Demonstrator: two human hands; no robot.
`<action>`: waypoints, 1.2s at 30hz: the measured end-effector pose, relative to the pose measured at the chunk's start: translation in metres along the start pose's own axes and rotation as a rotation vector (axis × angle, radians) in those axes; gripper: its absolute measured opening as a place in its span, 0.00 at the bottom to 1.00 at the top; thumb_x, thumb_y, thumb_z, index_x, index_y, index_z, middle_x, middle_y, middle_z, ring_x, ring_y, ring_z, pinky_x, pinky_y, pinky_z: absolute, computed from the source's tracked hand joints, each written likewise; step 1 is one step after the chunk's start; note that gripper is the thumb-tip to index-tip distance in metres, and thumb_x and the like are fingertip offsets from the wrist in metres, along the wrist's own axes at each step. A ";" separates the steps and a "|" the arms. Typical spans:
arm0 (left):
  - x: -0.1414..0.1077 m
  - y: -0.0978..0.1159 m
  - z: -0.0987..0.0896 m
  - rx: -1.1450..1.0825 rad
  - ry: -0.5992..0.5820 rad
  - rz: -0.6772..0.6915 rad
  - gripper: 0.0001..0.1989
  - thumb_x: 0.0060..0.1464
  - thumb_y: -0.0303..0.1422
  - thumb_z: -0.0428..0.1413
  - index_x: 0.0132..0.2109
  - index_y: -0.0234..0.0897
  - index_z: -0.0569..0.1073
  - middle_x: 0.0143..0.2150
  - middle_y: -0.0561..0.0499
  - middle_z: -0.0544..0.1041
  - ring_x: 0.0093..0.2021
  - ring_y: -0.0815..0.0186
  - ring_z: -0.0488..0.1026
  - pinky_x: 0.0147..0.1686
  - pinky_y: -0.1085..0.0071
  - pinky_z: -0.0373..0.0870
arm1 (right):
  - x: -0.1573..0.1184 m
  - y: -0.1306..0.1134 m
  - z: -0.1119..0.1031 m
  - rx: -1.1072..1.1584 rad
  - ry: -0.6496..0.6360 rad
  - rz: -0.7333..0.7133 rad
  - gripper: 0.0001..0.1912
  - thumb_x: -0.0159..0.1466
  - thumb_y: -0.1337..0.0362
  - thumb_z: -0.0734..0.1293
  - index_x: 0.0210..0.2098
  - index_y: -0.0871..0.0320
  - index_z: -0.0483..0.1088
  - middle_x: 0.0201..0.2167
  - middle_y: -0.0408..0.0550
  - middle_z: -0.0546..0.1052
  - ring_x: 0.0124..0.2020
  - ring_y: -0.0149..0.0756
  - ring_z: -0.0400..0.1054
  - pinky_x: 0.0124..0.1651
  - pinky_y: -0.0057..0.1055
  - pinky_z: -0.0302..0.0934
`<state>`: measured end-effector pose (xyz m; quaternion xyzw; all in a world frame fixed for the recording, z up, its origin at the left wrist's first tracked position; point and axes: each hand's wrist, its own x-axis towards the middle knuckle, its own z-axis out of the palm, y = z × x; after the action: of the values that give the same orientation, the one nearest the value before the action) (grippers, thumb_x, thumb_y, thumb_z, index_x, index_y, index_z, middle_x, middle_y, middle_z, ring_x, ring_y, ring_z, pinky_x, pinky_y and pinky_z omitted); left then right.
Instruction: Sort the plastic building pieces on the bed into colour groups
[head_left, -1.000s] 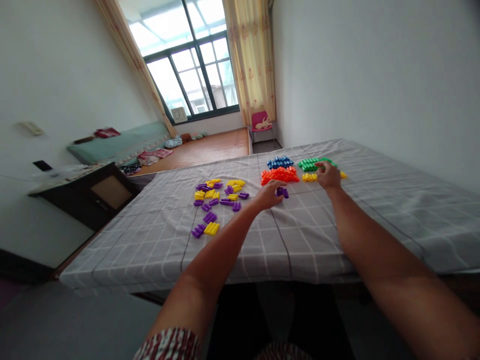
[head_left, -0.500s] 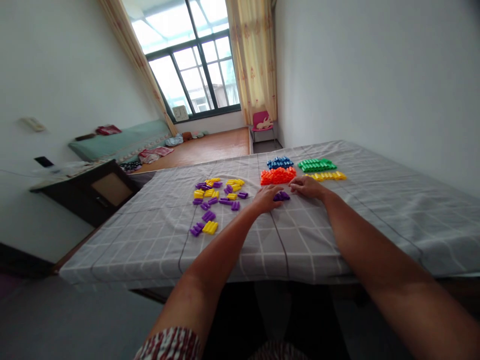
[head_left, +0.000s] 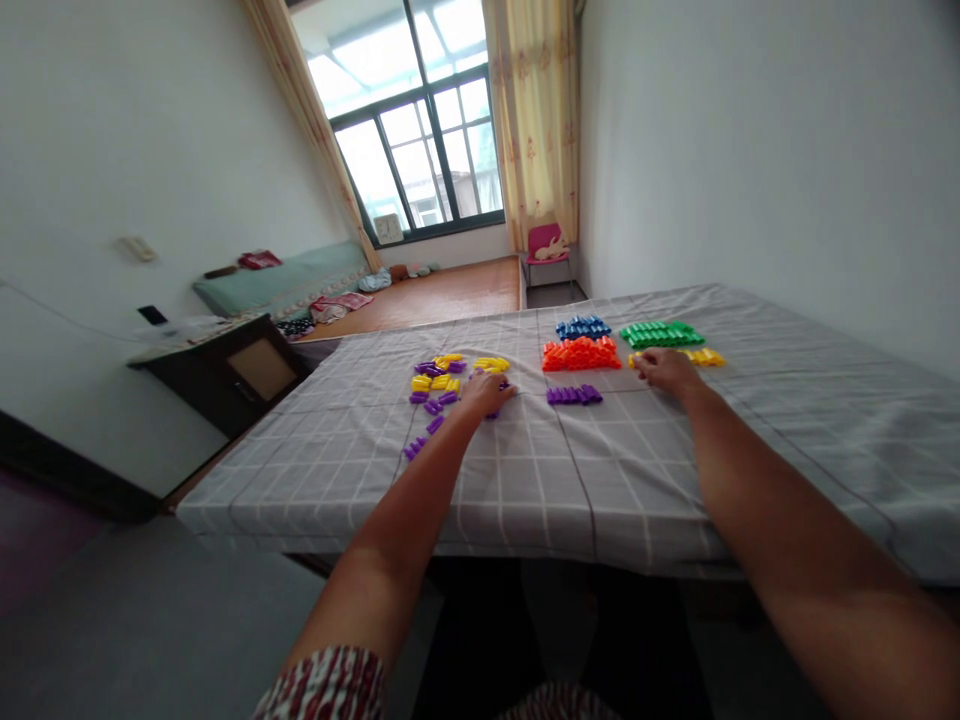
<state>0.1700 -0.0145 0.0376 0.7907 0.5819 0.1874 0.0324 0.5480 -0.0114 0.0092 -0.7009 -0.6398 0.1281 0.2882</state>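
My left hand (head_left: 486, 393) is over the mixed purple and yellow pieces (head_left: 442, 383) on the left, fingers spread, partly hiding some of them. My right hand (head_left: 667, 370) rests at the left end of the yellow row (head_left: 705, 357), its fingers bent together; whether a piece is between them is too small to tell. A purple row (head_left: 574, 395) lies between my hands. Behind it are an orange-red pile (head_left: 580, 353) and a blue pile (head_left: 583, 327). The green pile (head_left: 660, 334) sits behind the yellow row.
A grey checked cloth (head_left: 525, 500) covers the table. To the left stands a dark cabinet (head_left: 217, 375) with a phone on it. A wooden platform (head_left: 457, 290), a pink chair (head_left: 545, 240) and a window are at the back.
My left hand has moved left from the purple row to the mixed pieces. My right hand has shifted right to the yellow row. The purple row is now uncovered and looks longer.
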 end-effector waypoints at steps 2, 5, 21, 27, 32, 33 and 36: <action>-0.002 0.010 0.006 0.095 -0.030 -0.033 0.13 0.50 0.42 0.60 0.40 0.41 0.79 0.42 0.43 0.79 0.53 0.50 0.70 0.51 0.56 0.68 | 0.002 0.003 0.000 0.010 0.036 0.004 0.14 0.63 0.57 0.61 0.30 0.58 0.73 0.25 0.47 0.79 0.25 0.33 0.71 0.30 0.27 0.57; -0.001 0.022 0.004 0.110 -0.031 -0.030 0.14 0.49 0.37 0.60 0.45 0.43 0.79 0.45 0.45 0.78 0.52 0.52 0.70 0.52 0.56 0.67 | 0.004 0.006 -0.001 -0.001 0.082 0.003 0.14 0.64 0.57 0.61 0.32 0.59 0.74 0.26 0.48 0.79 0.27 0.34 0.71 0.31 0.27 0.58; 0.010 0.095 0.036 -0.340 -0.213 0.388 0.22 0.47 0.27 0.60 0.52 0.31 0.74 0.50 0.41 0.77 0.50 0.58 0.74 0.53 0.62 0.69 | 0.005 0.005 0.006 -0.040 0.095 -0.044 0.15 0.64 0.57 0.60 0.31 0.58 0.74 0.28 0.49 0.80 0.28 0.34 0.71 0.30 0.27 0.56; 0.005 0.074 0.028 -0.262 -0.050 0.344 0.21 0.51 0.36 0.61 0.54 0.40 0.74 0.56 0.45 0.75 0.57 0.58 0.69 0.59 0.60 0.63 | 0.006 0.007 0.010 -0.037 0.038 -0.090 0.16 0.63 0.56 0.60 0.27 0.58 0.73 0.24 0.46 0.79 0.26 0.33 0.70 0.30 0.27 0.55; 0.021 0.012 -0.001 -0.082 0.126 -0.017 0.16 0.58 0.31 0.52 0.53 0.40 0.74 0.48 0.45 0.78 0.50 0.60 0.73 0.55 0.62 0.66 | 0.006 0.010 0.011 -0.041 0.053 -0.086 0.16 0.63 0.55 0.60 0.28 0.57 0.73 0.25 0.46 0.79 0.26 0.33 0.69 0.29 0.28 0.54; 0.024 -0.001 -0.005 -0.034 0.112 -0.100 0.17 0.57 0.30 0.51 0.53 0.39 0.74 0.47 0.45 0.79 0.48 0.60 0.74 0.53 0.63 0.67 | 0.006 0.010 0.011 -0.041 0.053 -0.086 0.16 0.63 0.55 0.60 0.28 0.57 0.73 0.25 0.46 0.79 0.26 0.34 0.69 0.29 0.28 0.54; 0.027 -0.031 -0.010 0.029 0.033 -0.190 0.19 0.53 0.32 0.55 0.52 0.37 0.74 0.44 0.45 0.80 0.45 0.59 0.75 0.49 0.66 0.69 | 0.005 0.007 0.010 -0.051 0.046 -0.088 0.15 0.62 0.56 0.60 0.27 0.57 0.73 0.25 0.46 0.79 0.26 0.34 0.70 0.30 0.28 0.54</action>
<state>0.1453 0.0193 0.0455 0.7292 0.6573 0.1882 0.0288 0.5494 -0.0038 -0.0020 -0.6820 -0.6661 0.0828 0.2905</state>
